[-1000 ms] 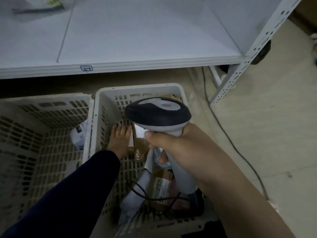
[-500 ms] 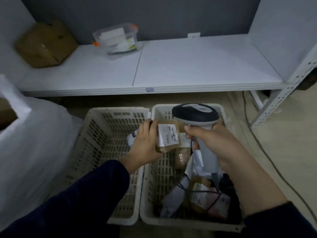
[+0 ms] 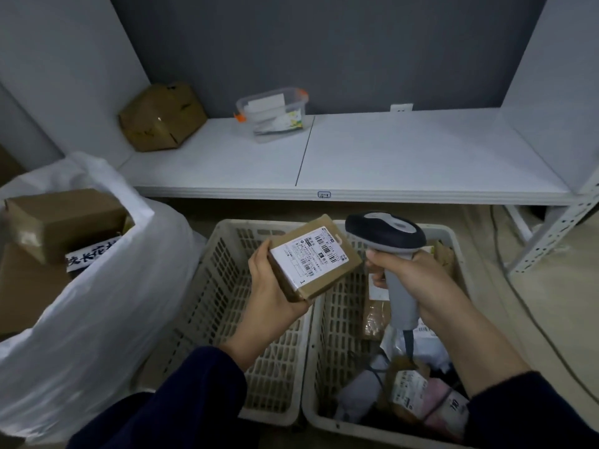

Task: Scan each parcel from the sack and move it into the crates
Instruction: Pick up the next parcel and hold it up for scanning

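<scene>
shelf: white metal shelf [image 3: 405, 157] low along the grey wall, small tag on its front lip.
sack: white woven plastic sack [image 3: 107, 319] on the floor at left, mouth open. Plain brown cardboard cartons [image 3: 61, 222] fill the top, with a white label in dark characters beside them; cut off by the left edge.
right crate: off-white slotted plastic crate [image 3: 337, 325], holding a jumble of tan padded mailer [image 3: 374, 315], white poly bags [image 3: 418, 345], a labelled brown packet [image 3: 408, 393], and a pink packet [image 3: 437, 403] under a dark cord.
left crate: matching off-white slotted crate [image 3: 223, 273], touching the right one side by side. Slotted floor shows; far right corner is behind the hand and parcel.
shelf carton: creased brown cardboard box [image 3: 162, 118], tilted in the shelf's back left corner.
tub: clear plastic tub with orange clips [image 3: 274, 115] on the shelf, papers inside, print unreadable.
parcel: small flat brown cardboard parcel with white barcode label [image 3: 314, 257], label up, tilted, in the air over the seam between the crates.
scanner: grey handheld scanner with dark head [image 3: 385, 236], head just beside the parcel's right corner; can't tell if they touch.
left hand [image 3: 272, 293]: grips the parcel from below, thumb on its left edge; fingers hidden under it.
right hand [image 3: 418, 280]: wrapped round the scanner handle.
unclear: right crate's near right corner sits behind the dark sleeve.
</scene>
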